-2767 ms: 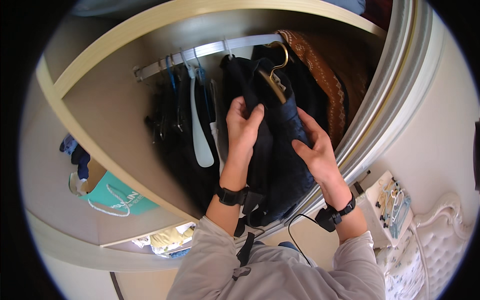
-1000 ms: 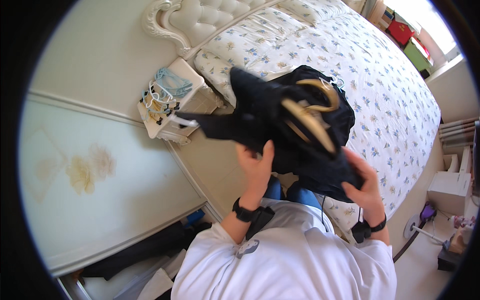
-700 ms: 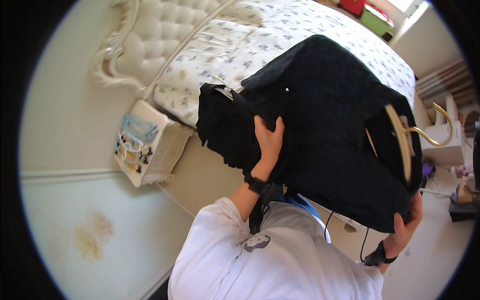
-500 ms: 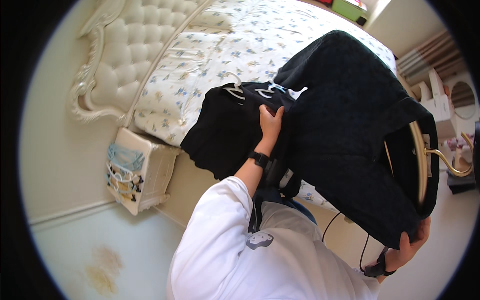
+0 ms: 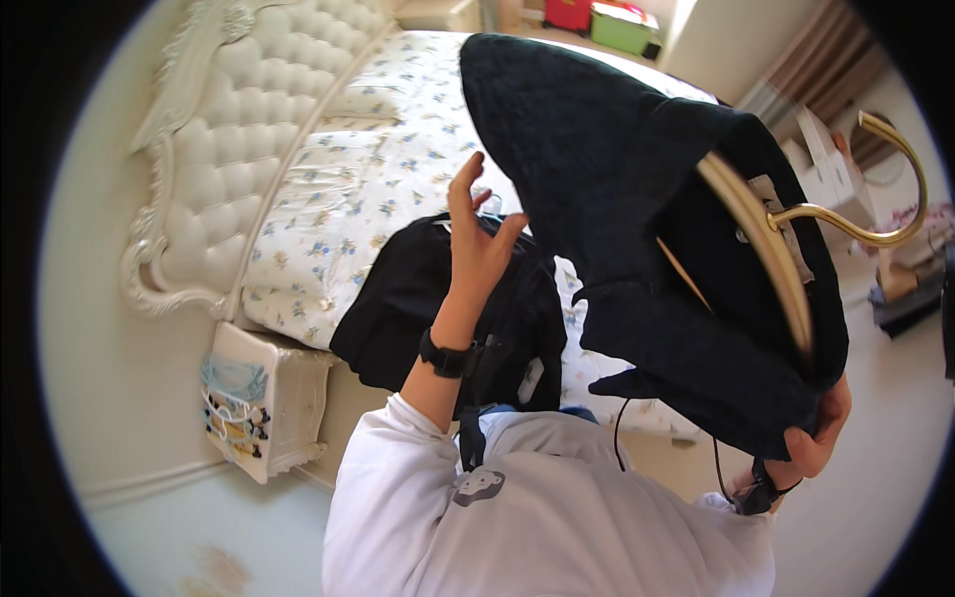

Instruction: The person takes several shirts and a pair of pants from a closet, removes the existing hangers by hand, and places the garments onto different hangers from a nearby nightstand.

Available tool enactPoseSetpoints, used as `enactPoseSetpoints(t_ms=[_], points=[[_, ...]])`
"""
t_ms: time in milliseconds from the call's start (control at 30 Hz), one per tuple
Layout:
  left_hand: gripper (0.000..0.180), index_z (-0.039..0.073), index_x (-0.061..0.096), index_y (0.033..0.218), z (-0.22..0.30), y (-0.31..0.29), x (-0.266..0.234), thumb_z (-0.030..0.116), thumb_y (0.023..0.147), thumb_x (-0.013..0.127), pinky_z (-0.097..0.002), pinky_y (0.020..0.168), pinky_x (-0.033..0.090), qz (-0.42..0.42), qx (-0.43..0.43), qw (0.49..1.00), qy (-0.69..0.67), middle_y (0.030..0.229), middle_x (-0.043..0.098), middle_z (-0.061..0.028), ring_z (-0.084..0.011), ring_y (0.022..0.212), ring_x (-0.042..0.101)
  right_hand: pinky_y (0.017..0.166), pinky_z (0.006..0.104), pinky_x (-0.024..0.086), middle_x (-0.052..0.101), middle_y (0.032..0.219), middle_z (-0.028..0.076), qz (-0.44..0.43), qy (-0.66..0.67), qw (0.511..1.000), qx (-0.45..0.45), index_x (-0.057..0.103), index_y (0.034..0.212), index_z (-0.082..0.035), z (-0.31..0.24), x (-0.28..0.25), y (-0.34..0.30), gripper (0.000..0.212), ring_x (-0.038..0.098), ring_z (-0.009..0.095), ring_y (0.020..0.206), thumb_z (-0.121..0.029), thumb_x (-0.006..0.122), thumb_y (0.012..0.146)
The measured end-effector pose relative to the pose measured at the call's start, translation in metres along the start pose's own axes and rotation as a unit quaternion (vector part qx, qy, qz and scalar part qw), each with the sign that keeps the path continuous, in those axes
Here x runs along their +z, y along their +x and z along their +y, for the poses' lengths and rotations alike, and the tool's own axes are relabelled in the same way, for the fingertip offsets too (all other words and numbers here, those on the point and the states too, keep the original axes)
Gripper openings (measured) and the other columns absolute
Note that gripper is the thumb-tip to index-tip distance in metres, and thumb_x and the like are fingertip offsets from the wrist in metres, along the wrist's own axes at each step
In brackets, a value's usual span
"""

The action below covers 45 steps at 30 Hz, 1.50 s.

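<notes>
A dark jacket (image 5: 597, 139) hangs on a thick gold hanger (image 5: 761, 234), lifted in front of me on the right. My right hand (image 5: 821, 433) grips its near shoulder, fingers pressed into the cloth. The hanger's curved hook points off to the right. My left hand (image 5: 479, 239) is raised with fingers spread and nothing in it, beside the jacket's left edge. Below that hand, black clothes (image 5: 393, 298) lie in a heap on the near side of the bed, a pale hanger hook (image 5: 494, 203) showing at their top.
The floral-sheeted bed (image 5: 288, 269) has a tufted headboard (image 5: 279, 90) at left. Blue and white hangers (image 5: 234, 383) lie on a white nightstand (image 5: 308, 383). A green box (image 5: 625, 30) stands beyond the bed; white furniture (image 5: 831, 169) is at far right. A black cable (image 5: 617, 438) hangs near my waist.
My left hand has let go of the dark cloth it touched and has risen open to the left. The jacket has swung up and left, with my right hand still on its shoulder.
</notes>
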<state>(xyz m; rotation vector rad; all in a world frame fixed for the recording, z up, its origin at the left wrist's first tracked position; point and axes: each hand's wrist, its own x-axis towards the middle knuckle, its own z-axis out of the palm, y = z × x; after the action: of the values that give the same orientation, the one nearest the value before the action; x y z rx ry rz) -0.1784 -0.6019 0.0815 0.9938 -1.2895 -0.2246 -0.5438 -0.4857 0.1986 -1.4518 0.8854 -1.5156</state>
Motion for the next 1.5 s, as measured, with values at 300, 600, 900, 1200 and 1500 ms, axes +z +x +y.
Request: enactPoseSetpoints(t_ms=[300, 600, 900, 1200, 1500], points=[[0.062, -0.001, 0.057, 0.113, 0.128, -0.023, -0.065, 0.045, 0.075, 0.074, -0.0366, 0.088, 0.044, 0.139, 0.207, 0.946, 0.205, 0.116, 0.056, -0.0176, -0.0295, 0.103, 0.054, 0.105, 0.0365, 0.033, 0.055, 0.123, 0.028, -0.363, 0.371, 0.855, 0.016, 0.048, 0.122, 0.016, 0.031, 0.056, 0.069, 0.071, 0.055, 0.033, 0.115, -0.003, 0.064, 0.056], [0.034, -0.001, 0.060, 0.097, 0.127, -0.047, -0.091, 0.017, 0.074, 0.077, -0.0291, 0.072, 0.044, 0.057, 0.083, 0.950, 0.296, 0.086, 0.059, -0.0098, -0.0201, 0.080, 0.056, 0.106, 0.0462, 0.038, 0.051, 0.130, 0.024, -0.315, 0.443, 0.814, 0.203, 0.042, 0.134, 0.005, 0.071, 0.136, 0.078, 0.072, 0.052, 0.037, 0.119, -0.020, 0.060, 0.070], [0.013, 0.000, 0.054, 0.087, -0.069, -0.151, -0.124, 0.005, 0.086, 0.066, -0.0224, 0.059, 0.038, 0.013, -0.373, 0.925, 0.075, 0.070, 0.051, 0.0003, -0.0051, 0.066, 0.044, 0.099, 0.0274, 0.042, 0.056, 0.125, 0.014, -0.290, 0.297, 0.808, 0.418, 0.039, 0.136, 0.006, 0.223, 0.208, 0.074, 0.066, 0.057, 0.019, 0.111, -0.009, 0.061, 0.076], [0.017, -0.001, 0.059, 0.089, -0.188, -0.219, -0.121, 0.014, 0.087, 0.067, -0.0214, 0.064, 0.040, -0.044, -0.515, 0.853, 0.076, 0.073, 0.054, 0.0030, -0.0049, 0.067, 0.046, 0.094, 0.0285, 0.045, 0.059, 0.122, 0.010, -0.369, 0.023, 0.835, 0.409, 0.046, 0.135, -0.002, 0.434, 0.205, 0.036, 0.061, 0.059, 0.018, 0.106, -0.007, 0.064, 0.077], [0.014, -0.001, 0.063, 0.097, -0.222, -0.254, -0.094, 0.005, 0.086, 0.066, -0.0211, 0.070, 0.045, -0.045, -0.553, 0.832, -0.011, 0.083, 0.064, 0.0006, -0.0056, 0.076, 0.055, 0.082, 0.0385, 0.048, 0.059, 0.109, 0.008, -0.351, -0.349, 0.869, -0.017, 0.061, 0.107, -0.006, 0.442, 0.283, -0.010, 0.033, 0.057, 0.029, 0.101, -0.004, 0.065, 0.075]])
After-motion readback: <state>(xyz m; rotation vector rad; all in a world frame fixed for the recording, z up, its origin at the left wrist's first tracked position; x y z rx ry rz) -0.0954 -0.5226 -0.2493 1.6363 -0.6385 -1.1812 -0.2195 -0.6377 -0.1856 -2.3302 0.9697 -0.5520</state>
